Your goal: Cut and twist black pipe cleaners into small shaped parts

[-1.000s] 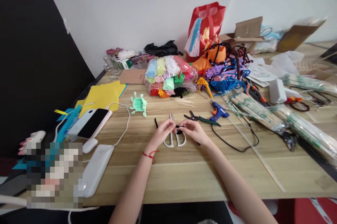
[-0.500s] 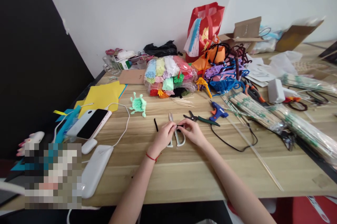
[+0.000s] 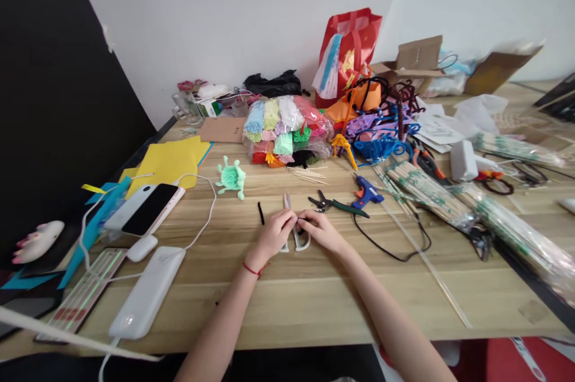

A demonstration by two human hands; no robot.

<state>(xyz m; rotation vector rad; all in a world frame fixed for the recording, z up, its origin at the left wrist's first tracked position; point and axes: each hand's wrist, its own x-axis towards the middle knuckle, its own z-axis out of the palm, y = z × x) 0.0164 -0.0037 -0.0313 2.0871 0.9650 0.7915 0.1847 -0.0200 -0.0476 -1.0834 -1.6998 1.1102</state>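
Observation:
My left hand [image 3: 277, 233] and my right hand [image 3: 321, 231] meet above the table with fingertips pinched. Between them is a short black pipe cleaner [image 3: 300, 221], mostly hidden by the fingers. Beneath the hands lie scissors [image 3: 302, 245] with pale handles, their blades pointing away from me. Another short black pipe cleaner [image 3: 261, 213] rests on the wood left of my left hand. Dark green-handled cutters [image 3: 348, 208] lie just beyond my right hand. A mint-green pipe-cleaner figure [image 3: 232, 178] with knobbed limbs sits farther back on the left.
A blue glue gun [image 3: 367, 191] trails a black cord at right, near bagged sticks [image 3: 431, 193]. Bundled pipe cleaners [image 3: 283, 130] and a red bag [image 3: 348, 52] stand at the back. At left are a phone [image 3: 151, 209], a white power bank [image 3: 148, 292] and yellow sheets [image 3: 168, 160].
The view has shifted slightly, moving the scene a little left. My hands stay together over the scissors, and the black piece between them is now more covered by the fingers.

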